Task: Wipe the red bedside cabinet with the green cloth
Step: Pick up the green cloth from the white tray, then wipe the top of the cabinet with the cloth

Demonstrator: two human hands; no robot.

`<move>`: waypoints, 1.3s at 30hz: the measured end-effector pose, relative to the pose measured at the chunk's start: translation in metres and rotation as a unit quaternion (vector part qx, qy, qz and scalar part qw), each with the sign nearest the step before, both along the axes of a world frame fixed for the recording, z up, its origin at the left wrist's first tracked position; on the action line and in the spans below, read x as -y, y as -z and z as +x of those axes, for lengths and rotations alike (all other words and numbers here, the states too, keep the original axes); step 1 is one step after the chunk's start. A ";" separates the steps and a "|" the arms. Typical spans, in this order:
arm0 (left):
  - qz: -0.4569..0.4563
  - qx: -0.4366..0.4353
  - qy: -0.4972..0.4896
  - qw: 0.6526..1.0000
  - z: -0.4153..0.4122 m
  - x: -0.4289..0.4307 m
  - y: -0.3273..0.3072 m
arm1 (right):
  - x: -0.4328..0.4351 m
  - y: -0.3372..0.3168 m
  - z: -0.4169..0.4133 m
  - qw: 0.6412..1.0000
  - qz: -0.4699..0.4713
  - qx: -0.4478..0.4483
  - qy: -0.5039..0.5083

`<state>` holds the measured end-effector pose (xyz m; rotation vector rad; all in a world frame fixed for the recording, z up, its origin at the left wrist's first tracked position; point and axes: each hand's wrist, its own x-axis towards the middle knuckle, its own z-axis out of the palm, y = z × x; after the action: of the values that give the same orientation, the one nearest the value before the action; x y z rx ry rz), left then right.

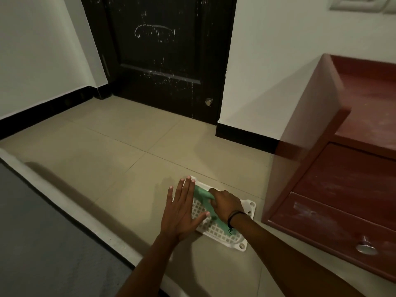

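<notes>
The red bedside cabinet (334,168) stands at the right, its top dusty and its drawer front carrying a metal knob (366,247). On the floor to its left lies a white lattice tray (227,234). A green cloth (202,192) lies across the tray. My right hand (226,203) is over the tray with its fingers closed on the cloth. My left hand (183,210) rests flat on the tray's left edge, fingers spread and holding nothing.
A dark door (162,54) stands closed ahead between white walls with black skirting. The floor (120,151) is beige tile. A grey mattress edge (42,243) runs along the lower left.
</notes>
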<state>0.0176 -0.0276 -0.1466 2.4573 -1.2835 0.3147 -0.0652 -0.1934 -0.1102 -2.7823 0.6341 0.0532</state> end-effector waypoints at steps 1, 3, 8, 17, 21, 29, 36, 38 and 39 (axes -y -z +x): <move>-0.001 0.006 0.002 1.000 0.001 0.002 -0.010 | 0.001 -0.012 0.000 1.000 -0.004 0.014 0.000; -0.004 0.015 0.009 1.000 0.005 0.008 -0.035 | 0.005 -0.039 0.000 0.999 -0.010 0.035 -0.005; -0.046 0.032 0.006 0.998 0.027 0.030 -0.129 | 0.021 -0.136 -0.012 0.996 -0.023 0.085 0.004; -0.104 0.145 0.089 0.980 0.025 0.089 -0.318 | 0.053 -0.303 -0.070 0.978 -0.023 0.193 0.071; -0.144 0.151 0.143 0.967 -0.006 0.124 -0.374 | 0.061 -0.366 -0.099 0.965 -0.013 0.247 0.093; -0.112 0.147 0.170 0.968 -0.045 0.172 -0.413 | 0.135 -0.438 -0.171 0.932 -0.106 0.270 0.219; -0.061 0.112 0.210 0.969 -0.073 0.212 -0.401 | 0.178 -0.426 -0.210 0.904 -0.259 0.249 0.232; -0.041 0.101 0.213 0.971 -0.081 0.221 -0.397 | 0.183 -0.410 -0.209 0.912 -0.275 0.224 0.207; -0.028 0.097 0.212 0.972 -0.085 0.226 -0.393 | 0.184 -0.401 -0.207 0.921 -0.277 0.197 0.189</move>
<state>-0.0670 -0.2532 0.2463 2.0731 -1.8097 0.4759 -0.2720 -0.3779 0.2906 -2.9679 1.2041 -0.8699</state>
